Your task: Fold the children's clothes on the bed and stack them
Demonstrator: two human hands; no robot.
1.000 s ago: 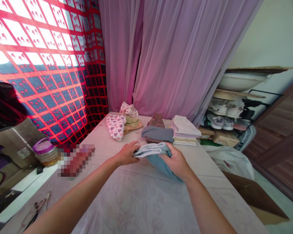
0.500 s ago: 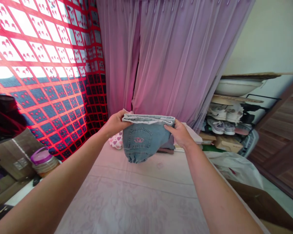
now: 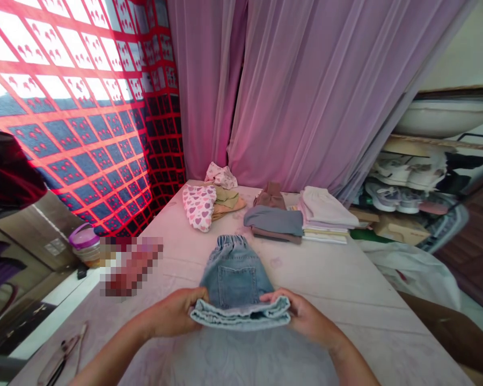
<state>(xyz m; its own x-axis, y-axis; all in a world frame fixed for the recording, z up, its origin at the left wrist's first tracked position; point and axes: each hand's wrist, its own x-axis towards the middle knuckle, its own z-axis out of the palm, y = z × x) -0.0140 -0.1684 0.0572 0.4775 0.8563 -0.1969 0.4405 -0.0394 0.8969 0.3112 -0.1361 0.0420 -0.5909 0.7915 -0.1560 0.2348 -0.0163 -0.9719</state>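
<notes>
A pair of light blue denim jeans point(image 3: 237, 279), folded in half, is stretched between my two hands near the middle of the bed. Its gathered elastic waist points away from me, and a back pocket faces up. My left hand point(image 3: 181, 311) grips the left corner of the pale hem edge, fingers closed. At the right corner, my right hand point(image 3: 301, 313) pinches the same edge with the thumb on top. The far part of the jeans seems to lie on the sheet; whether the near edge touches it I cannot tell.
Beyond the jeans lie a heart-print cloth point(image 3: 199, 208), a grey folded garment point(image 3: 273, 221) and a stack of pale folded clothes point(image 3: 326, 209). Glasses point(image 3: 60, 356) rest at the bed's near left. Purple curtains point(image 3: 306, 96) hang behind; a shoe rack point(image 3: 406, 171) stands right.
My hands have brought the jeans down and nearer to me, from raised in front of the clothes piles to low over the bed. The view has tilted, uncovering the piles behind.
</notes>
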